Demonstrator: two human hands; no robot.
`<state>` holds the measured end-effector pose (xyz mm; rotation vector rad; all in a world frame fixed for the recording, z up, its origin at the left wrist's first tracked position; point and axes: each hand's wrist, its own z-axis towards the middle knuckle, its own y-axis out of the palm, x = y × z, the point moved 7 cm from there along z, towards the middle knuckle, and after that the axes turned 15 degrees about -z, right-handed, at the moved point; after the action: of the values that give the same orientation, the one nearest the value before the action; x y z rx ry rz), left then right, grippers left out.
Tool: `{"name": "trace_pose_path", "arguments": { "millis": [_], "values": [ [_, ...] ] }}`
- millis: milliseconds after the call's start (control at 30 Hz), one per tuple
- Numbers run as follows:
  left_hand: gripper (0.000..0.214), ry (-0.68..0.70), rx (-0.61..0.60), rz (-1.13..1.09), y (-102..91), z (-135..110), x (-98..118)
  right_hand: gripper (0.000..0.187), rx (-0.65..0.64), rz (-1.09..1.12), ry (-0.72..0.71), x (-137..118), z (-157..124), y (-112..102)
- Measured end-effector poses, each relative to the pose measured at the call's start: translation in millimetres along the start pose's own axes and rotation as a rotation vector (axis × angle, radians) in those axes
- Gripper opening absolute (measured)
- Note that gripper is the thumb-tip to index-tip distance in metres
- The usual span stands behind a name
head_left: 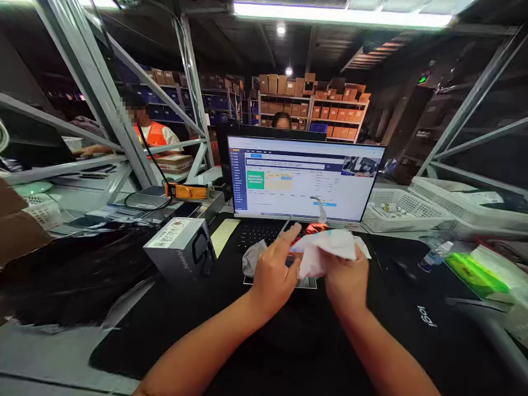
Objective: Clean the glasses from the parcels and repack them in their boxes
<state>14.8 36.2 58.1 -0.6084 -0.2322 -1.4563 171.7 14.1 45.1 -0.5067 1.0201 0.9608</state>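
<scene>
Both my hands meet in front of an open laptop [303,181] on a black mat [289,341]. My right hand [345,278] is closed around a small white packet [328,247], held over the laptop's keyboard. My left hand [274,272] pinches the packet's left edge, its forefinger stretched toward it. A red glow, from a source I cannot make out, shows just behind the packet. A crumpled grey piece [252,258] lies on the keyboard left of my left hand.
A grey box [179,247] with a label stands left of the laptop. White mesh trays [404,212] sit at the right, with a small bottle [435,256] and green packets [474,272]. A person in an orange vest [150,135] works behind the metal racking at left; another sits behind the screen.
</scene>
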Motion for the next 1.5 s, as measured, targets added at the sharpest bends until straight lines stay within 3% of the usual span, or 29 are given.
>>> {"name": "trace_pose_path", "arguments": {
  "millis": [67, 167, 333, 433, 533, 667, 733, 867, 1000, 1067, 1133, 1233, 1300, 1400, 1500],
  "values": [
    [0.049, -0.051, 0.036, 0.015, -8.4, -1.6, -4.1, 0.018, -0.023, -0.029, -0.058, 1.8, -10.7, 13.4],
    [0.049, -0.083, 0.050, 0.020, -12.0, -2.9, -6.8, 0.021, -0.066, -0.002, -0.035, 6.6, -13.3, 21.9],
    [0.052, 0.085, -0.063, 0.005, 6.9, -4.1, 9.0, 0.026, -0.085, 0.316, 0.203, 9.5, 16.7, 3.3],
    [0.057, 0.137, -0.110, -0.004, 14.4, -5.9, 16.0, 0.024, -0.037, 0.396, 0.232, 6.6, 22.5, -3.5],
    [0.055, 0.081, -0.064, -0.037, 8.7, -7.1, 11.6, 0.018, 0.009, 0.268, 0.124, 9.2, 2.6, 4.1],
    [0.057, -0.017, 0.028, -0.122, -5.7, -10.0, 2.1, 0.022, -0.016, 0.017, -0.191, 9.8, -33.8, 22.1],
    [0.057, -0.048, 0.028, -0.149, -7.9, -9.9, 0.2, 0.021, -0.041, -0.002, -0.225, 10.2, -36.1, 23.4],
    [0.052, 0.073, -0.046, -0.113, -1.7, -6.5, 12.7, 0.016, -0.096, 0.225, 0.033, 8.6, -7.3, 11.3],
    [0.060, 0.145, -0.086, -0.026, 4.9, -5.5, 21.4, 0.024, 0.036, 0.373, 0.179, 4.2, 8.2, -5.0],
    [0.058, 0.135, -0.073, -0.040, 2.4, -5.6, 20.7, 0.018, 0.060, 0.293, 0.095, 2.6, 0.0, -3.5],
    [0.056, 0.103, -0.027, -0.073, -4.8, -6.2, 16.9, 0.012, 0.046, 0.137, -0.102, -2.0, -16.4, 4.7],
    [0.060, 0.050, 0.045, -0.081, -15.1, -8.1, 8.8, 0.027, 0.009, -0.028, -0.368, -6.8, -41.8, 21.1],
    [0.059, 0.017, 0.058, -0.089, -17.0, -8.9, 3.8, 0.032, 0.032, -0.040, -0.408, -6.4, -46.9, 23.5],
    [0.054, -0.025, 0.044, -0.111, -16.1, -6.7, 0.8, 0.022, 0.003, -0.013, -0.314, -7.3, -34.7, 20.0],
    [0.050, 0.042, -0.020, -0.071, -12.9, -1.2, 11.7, 0.014, -0.115, 0.135, -0.105, -9.5, -12.1, 12.7]
  ]
}}
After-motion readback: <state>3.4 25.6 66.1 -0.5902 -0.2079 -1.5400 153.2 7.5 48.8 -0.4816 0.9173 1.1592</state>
